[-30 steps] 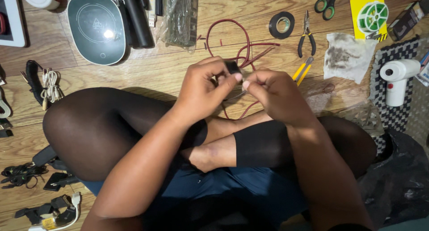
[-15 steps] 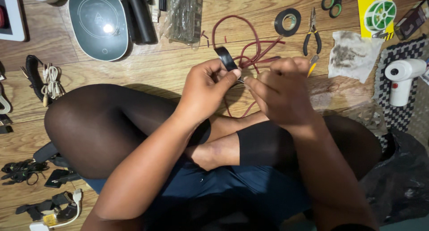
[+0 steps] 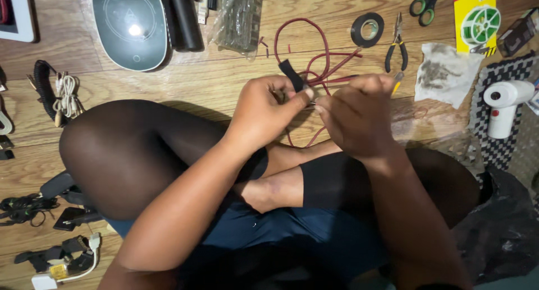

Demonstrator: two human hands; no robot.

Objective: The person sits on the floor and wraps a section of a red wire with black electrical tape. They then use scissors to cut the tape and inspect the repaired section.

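I sit cross-legged on a wooden floor. My left hand (image 3: 266, 113) pinches a strip of black tape (image 3: 292, 75) that stands up between thumb and fingers. My right hand (image 3: 356, 116) is closed on the end of a dark red wire (image 3: 314, 48), fingertip to fingertip with the left hand. The wire loops over the floor just beyond both hands. A roll of black tape (image 3: 368, 29) lies past the wire, with black-and-yellow pliers (image 3: 397, 46) beside it.
Green-handled scissors (image 3: 424, 1) and a yellow card of green wire (image 3: 474, 17) lie at the far right. A grey oval device (image 3: 130, 25), black tubes and a clear bag lie at the top. A white handheld tool (image 3: 505, 102) rests on a checked mat. Cables and adapters lie on the left.
The black tape strip has come up from between my hands and now stands above my left thumb. Both hands stay together at the wire's end.
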